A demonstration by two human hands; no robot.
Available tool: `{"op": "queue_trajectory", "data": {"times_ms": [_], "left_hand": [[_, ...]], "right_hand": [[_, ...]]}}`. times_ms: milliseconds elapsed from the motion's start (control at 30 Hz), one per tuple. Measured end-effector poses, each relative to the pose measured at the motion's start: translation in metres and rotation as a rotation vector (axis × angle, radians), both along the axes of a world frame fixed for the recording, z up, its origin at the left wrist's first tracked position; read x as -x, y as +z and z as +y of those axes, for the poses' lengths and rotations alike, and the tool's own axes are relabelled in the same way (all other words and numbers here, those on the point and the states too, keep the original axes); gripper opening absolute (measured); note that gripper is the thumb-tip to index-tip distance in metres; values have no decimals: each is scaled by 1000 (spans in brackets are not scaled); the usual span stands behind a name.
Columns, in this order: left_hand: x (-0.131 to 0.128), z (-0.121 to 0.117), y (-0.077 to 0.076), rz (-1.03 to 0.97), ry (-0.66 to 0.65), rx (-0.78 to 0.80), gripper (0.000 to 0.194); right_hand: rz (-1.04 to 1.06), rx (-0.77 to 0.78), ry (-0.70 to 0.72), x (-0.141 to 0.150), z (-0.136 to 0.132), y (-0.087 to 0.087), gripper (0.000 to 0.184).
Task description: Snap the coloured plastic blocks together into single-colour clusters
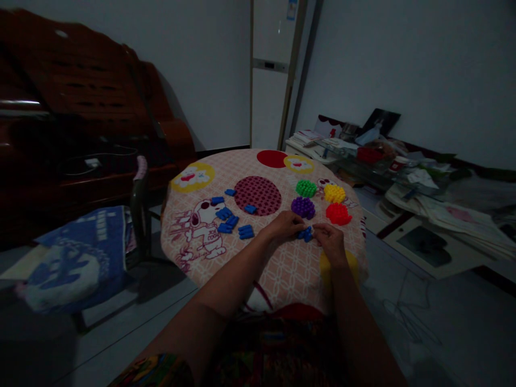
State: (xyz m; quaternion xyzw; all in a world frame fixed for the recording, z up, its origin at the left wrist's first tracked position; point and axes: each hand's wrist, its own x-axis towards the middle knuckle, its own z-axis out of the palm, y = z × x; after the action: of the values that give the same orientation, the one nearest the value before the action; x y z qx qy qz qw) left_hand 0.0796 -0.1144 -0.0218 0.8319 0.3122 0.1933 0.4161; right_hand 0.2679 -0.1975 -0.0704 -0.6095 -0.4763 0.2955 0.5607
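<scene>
My left hand (285,224) and my right hand (329,240) meet over a round table (282,263) covered with a cartoon-print cloth. Between their fingertips is a small cluster of blue toy pieces (305,234), pinched by both hands. Several loose blue pieces (231,220) lie scattered to the left on the cloth. Just beyond my hands sit a purple ball of joined pieces (303,207), a green one (306,188), a yellow one (335,193) and a red one (338,214).
A chair with a blue towel (76,263) stands left of the table. A dark wooden sofa (80,118) fills the back left. A low stand piled with papers and clutter (382,156) runs along the right wall. A tall white appliance (274,70) is in the corner.
</scene>
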Motion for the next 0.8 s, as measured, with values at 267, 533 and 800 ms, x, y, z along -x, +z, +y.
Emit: {"op": "queue_trajectory", "data": {"times_ms": [267, 533, 800], "left_hand": [[-3, 0, -2, 11, -15, -57, 34], [36, 28, 16, 211, 376, -342, 27], [149, 44, 24, 470, 918, -195, 31]], "right_hand": [[25, 15, 103, -1, -1, 2, 49], [39, -8, 17, -2, -4, 1, 47], [26, -21, 0, 0, -3, 2, 41]]}}
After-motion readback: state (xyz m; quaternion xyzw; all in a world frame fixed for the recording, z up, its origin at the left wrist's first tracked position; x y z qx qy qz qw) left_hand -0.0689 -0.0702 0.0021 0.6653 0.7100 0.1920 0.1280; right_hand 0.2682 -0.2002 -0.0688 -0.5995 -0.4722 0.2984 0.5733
